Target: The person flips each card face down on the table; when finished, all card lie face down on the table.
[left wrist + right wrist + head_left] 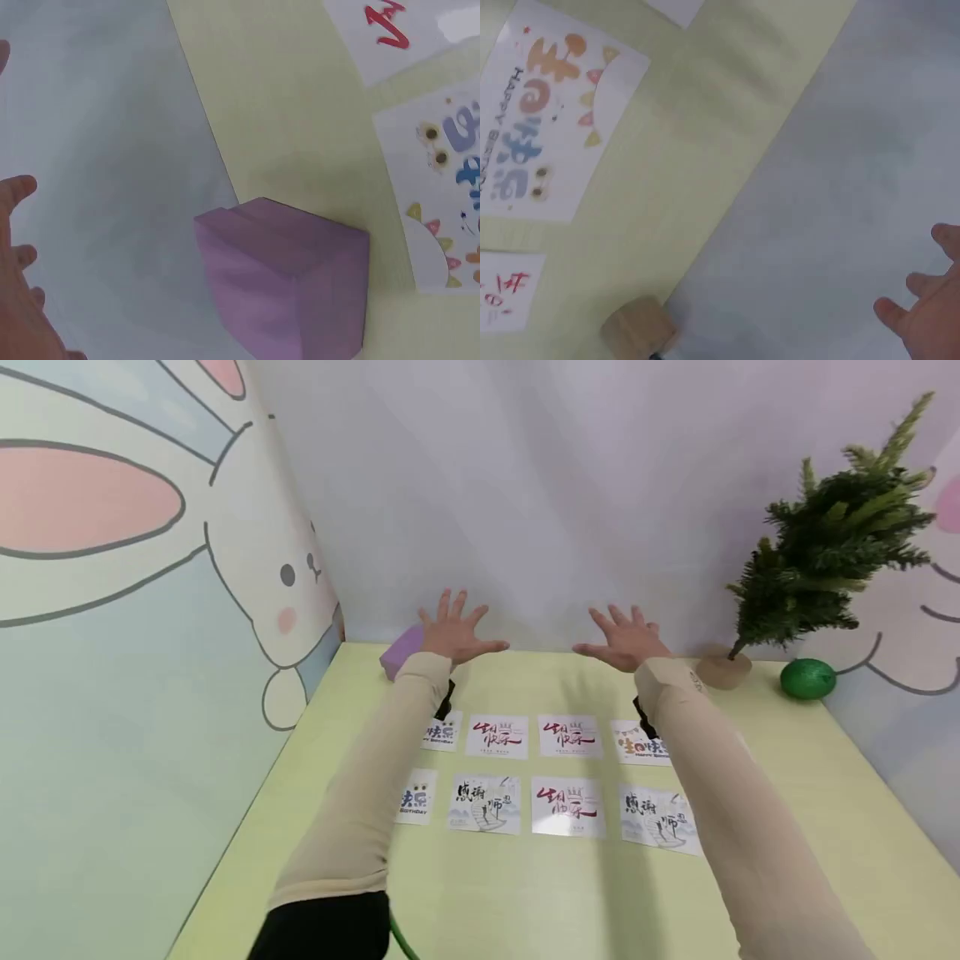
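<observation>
Both my hands are raised above the far part of the yellow-green table (525,902), fingers spread, holding nothing. My left hand (455,631) hovers beside a purple block (402,651) that stands by the back wall; the block (285,285) fills the left wrist view, with my fingertips (19,187) at the left edge. My right hand (624,639) hovers left of the small tree's wooden base (723,669). Two rows of greeting cards lie under my forearms, among them a red-lettered card (497,736) and a colourful birthday card (544,154).
A small green artificial tree (832,552) stands at the back right on its base (639,328), with a glittery green ball (807,678) beside it. Rabbit-pattern walls close in the table at the left, back and right.
</observation>
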